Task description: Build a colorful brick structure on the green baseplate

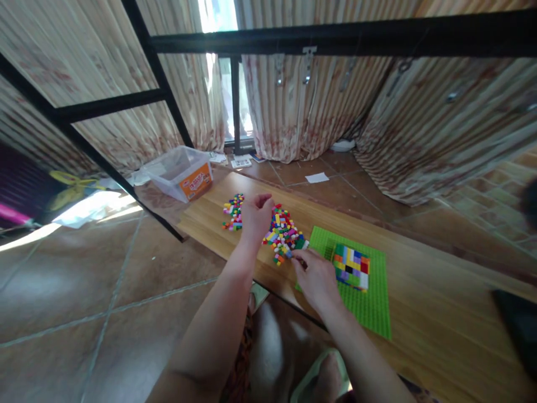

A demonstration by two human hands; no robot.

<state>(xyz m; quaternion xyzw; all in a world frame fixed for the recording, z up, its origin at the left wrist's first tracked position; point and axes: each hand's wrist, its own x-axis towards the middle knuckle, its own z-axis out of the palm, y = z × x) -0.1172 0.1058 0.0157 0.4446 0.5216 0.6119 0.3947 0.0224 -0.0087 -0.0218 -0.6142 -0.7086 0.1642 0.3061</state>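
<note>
A pile of small colourful toy bricks [286, 230] is spread over the wooden table. Above its left part is my left hand [257, 217], fingers curled together; whatever they may hold is hidden. My right hand [315, 274] pinches at the pile's near right edge, with a blue brick by its fingertips. What lies between those fingers is too small to make out. On a green baseplate [373, 313], just right of my right hand, stands a low square block built of many-coloured bricks [351, 267].
A clear plastic bin with an orange label [180, 173] stands on the floor past the table's [428, 291] left end. Black metal bars [335, 42] cross in front of curtains. A dark flat object [516, 324] lies at the table's right. Papers [317, 177] lie on the tiles.
</note>
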